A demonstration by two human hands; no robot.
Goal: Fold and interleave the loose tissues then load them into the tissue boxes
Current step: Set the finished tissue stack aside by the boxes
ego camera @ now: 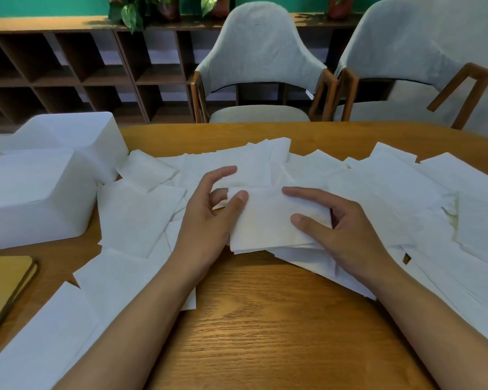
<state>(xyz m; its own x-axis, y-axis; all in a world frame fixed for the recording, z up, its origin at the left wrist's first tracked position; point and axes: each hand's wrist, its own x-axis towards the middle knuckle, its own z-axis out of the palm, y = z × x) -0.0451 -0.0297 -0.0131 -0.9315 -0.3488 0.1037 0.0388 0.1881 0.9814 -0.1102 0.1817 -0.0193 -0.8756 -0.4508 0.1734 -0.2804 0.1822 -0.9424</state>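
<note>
The right hand [347,235] pressed straight fingers flat on the folded tissue stack [268,223]. The left hand [206,220] laid its thumb on the stack's left edge, fingers loosely curled; whether it pinched was unclear. The stack lay between them, long axis left-right, atop loose tissues [135,218] on the worktop [265,319], with the tissue boxes [34,198] far left.

Both bare forearms come in over the near edge of the brown wooden table [265,319], angled toward each other. The left hand [209,218] has its index finger stretched forward, thumb flat, other fingers loosely curled. The right hand [344,232] is palm-down, index and thumb straight.
</note>
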